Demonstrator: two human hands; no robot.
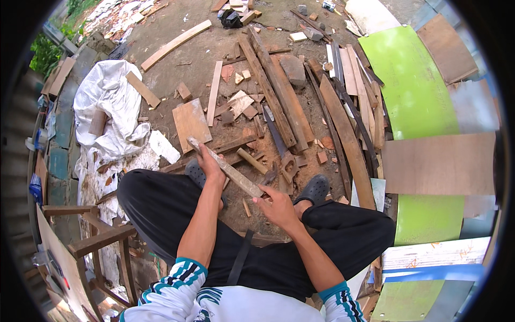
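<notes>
A narrow, worn wooden strip point(232, 173) slants across in front of me, above the ground between my knees. Near its far left end my left hand point(210, 165) is closed around it. My right hand point(277, 206) grips the near right end, thumb and fingers pressed on the wood. Beyond the strip, a handsaw point(278, 134) lies on the ground with its wooden handle toward me. A hammer point(252, 161) rests beside it, its wooden handle pointing up and left.
Long wooden beams point(273, 91) and planks point(346, 139) lie ahead and right. A plywood square point(191, 120) sits left of scattered offcuts. Green panels point(407, 80) and a brown board point(440, 163) line the right side. At left are a white sack point(107, 96) and a wooden stool frame point(102, 240).
</notes>
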